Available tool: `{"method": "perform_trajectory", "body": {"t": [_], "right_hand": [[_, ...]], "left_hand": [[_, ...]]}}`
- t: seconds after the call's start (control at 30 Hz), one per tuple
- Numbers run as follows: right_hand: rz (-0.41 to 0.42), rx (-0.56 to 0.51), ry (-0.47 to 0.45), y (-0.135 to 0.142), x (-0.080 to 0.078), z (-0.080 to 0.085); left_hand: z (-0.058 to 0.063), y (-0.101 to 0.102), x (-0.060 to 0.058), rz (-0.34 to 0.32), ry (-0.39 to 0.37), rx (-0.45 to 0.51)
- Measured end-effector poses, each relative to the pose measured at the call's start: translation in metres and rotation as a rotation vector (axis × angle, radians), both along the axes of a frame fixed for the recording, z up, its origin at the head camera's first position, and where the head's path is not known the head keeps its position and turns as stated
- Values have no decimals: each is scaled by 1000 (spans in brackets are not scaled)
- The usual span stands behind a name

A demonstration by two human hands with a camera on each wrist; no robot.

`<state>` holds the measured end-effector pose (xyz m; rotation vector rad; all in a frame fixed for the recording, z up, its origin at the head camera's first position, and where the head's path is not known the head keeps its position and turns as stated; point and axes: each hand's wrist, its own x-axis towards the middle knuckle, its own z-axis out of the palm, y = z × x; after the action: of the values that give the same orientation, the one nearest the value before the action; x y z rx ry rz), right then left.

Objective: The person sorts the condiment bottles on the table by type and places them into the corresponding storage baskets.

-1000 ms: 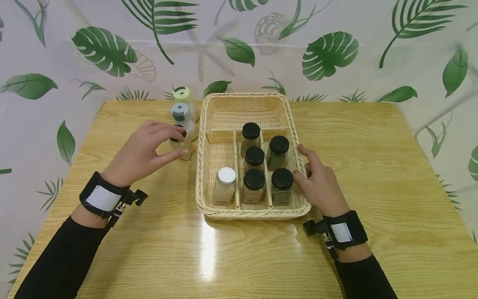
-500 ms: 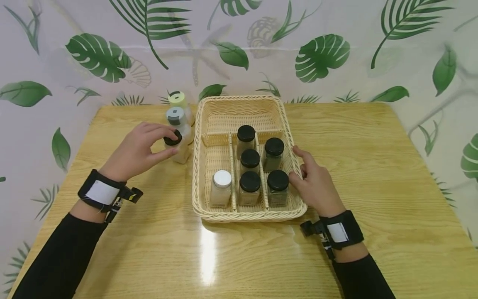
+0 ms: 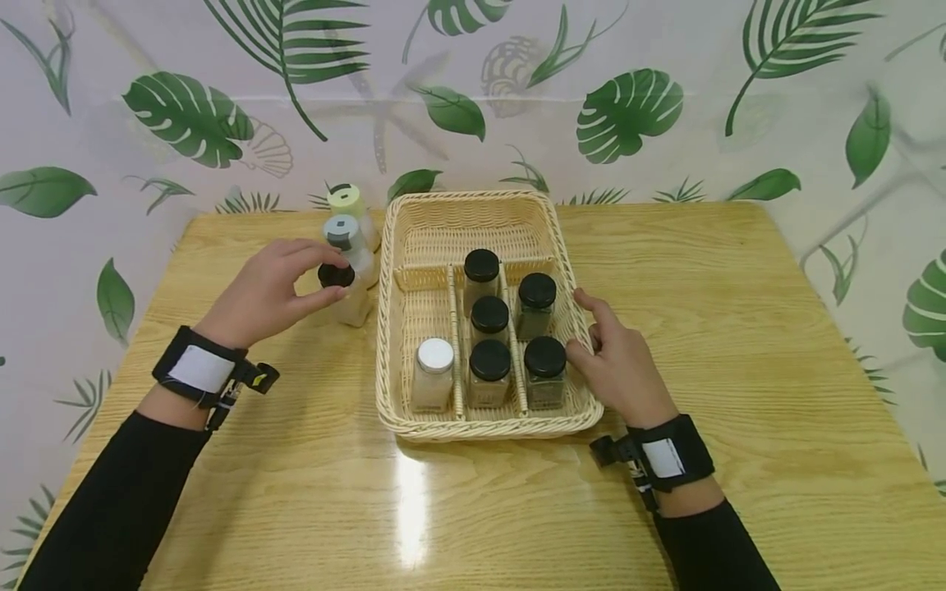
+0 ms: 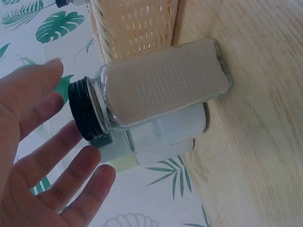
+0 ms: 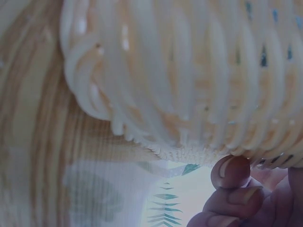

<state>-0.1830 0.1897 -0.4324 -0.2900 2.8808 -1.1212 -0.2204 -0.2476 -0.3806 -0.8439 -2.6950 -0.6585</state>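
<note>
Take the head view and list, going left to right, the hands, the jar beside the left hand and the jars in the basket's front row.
Left hand, black-lidded jar beside it, white-lidded jar, middle black-lidded front jar, rightmost black-lidded front jar, right hand.

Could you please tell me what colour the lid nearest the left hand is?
The lid is black, seen best in the left wrist view.
</note>
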Motion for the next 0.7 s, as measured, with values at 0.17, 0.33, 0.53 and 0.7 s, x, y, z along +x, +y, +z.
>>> {"method": "perform_trajectory", "body": {"t": [0.17,0.33,0.53,0.7], "right_hand": [[1,-6,-11,0,1,0],[7,-10,-11,0,1,-1],[6,-12,2,0,1,-2],[-2,-9,5,1,0,-1]], "left_hand": [[0,1,-2,-2,-27,-13],[-1,3,-2,6,-65,-35],[-3,6,-5,2,-87,-47],[-6,8,-7,15,-101,-55]]}}
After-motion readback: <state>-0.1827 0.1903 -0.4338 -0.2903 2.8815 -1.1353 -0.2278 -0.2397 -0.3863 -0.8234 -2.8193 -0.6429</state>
